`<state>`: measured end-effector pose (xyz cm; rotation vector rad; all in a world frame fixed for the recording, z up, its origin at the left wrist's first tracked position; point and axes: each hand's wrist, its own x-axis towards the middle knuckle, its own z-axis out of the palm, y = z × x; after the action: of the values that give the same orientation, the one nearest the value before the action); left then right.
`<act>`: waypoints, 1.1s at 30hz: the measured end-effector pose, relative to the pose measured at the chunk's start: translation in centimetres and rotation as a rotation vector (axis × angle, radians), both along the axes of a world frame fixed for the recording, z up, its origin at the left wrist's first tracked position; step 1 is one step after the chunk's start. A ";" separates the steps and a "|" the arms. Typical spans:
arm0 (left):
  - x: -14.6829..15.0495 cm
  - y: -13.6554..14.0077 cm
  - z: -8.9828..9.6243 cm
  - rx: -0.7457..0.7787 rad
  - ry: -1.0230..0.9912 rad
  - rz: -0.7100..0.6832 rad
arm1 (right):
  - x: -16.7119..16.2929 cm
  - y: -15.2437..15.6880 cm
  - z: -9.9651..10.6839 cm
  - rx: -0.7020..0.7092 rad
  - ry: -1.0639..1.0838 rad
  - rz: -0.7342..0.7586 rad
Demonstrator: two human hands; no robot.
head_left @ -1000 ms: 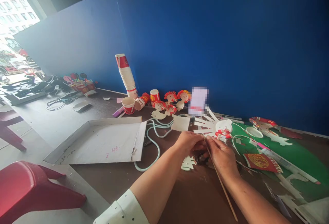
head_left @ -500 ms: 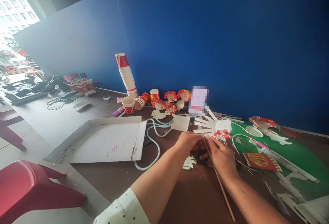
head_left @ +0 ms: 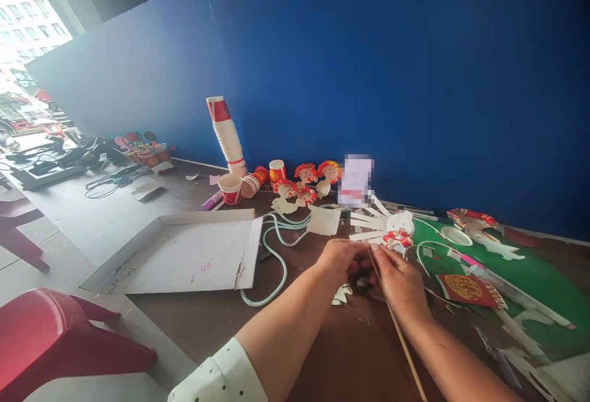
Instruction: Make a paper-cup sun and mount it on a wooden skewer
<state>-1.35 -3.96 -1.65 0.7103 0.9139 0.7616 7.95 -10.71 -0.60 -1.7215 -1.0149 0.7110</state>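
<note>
My left hand (head_left: 340,259) and my right hand (head_left: 400,276) meet over the brown table, fingertips pinched together. A thin wooden stick (head_left: 406,350) runs from under my right fingers down towards the front edge. Just beyond the fingertips is a white paper cutout (head_left: 400,222) with a round head, long cut strips fanning to the left and red curled strips below. My left fingers pinch at the end of the lowest strip or the stick's tip; which one is hidden. Partly behind my left hand lies a small pale paper cutout (head_left: 342,294).
A shallow white cardboard tray (head_left: 184,254) lies left, beside a pale cable (head_left: 282,267). Behind stand a tall stack of paper cups (head_left: 225,137) and several red-fringed paper figures (head_left: 306,174). Right is a green mat (head_left: 544,285) with a cutter (head_left: 520,294). A red stool (head_left: 41,340) stands front left.
Both hands stay close together, with only a slight shift of the fingers. The stick's lower end has moved a little to the right.
</note>
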 end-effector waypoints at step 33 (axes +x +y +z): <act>-0.6 -0.1 0.9 0.022 0.017 -0.033 | -0.1 -0.1 -1.4 0.002 0.357 0.112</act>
<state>-1.90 -4.06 -0.73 0.7504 0.9081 0.7390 7.83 -10.76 -2.00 -1.4750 -0.8645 1.0462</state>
